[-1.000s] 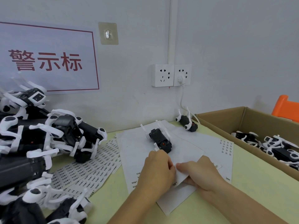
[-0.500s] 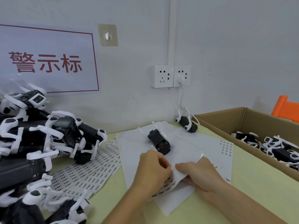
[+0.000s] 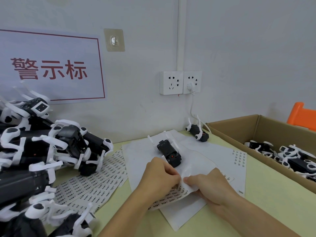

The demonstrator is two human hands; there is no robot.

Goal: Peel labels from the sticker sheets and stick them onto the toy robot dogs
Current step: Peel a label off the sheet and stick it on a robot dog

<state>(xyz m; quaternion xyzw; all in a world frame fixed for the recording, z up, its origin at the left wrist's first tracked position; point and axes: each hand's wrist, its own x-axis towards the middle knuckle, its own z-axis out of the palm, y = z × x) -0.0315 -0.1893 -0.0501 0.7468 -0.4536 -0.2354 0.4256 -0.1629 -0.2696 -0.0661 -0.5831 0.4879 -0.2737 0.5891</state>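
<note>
A black and white toy robot dog lies on its back on white backing sheets in the middle of the table. Just in front of it my left hand and my right hand meet over a sticker sheet with rows of small printed labels. The fingertips of both hands pinch the curled-up edge of that sheet. A second toy dog lies by the wall.
A heap of toy robot dogs fills the left side, over fanned-out label sheets. A cardboard box at the right holds several more dogs. Wall sockets with a plugged cable sit behind.
Both hands have lifted and curled the sheet's edge, so the printed label rows under my left hand now show.
</note>
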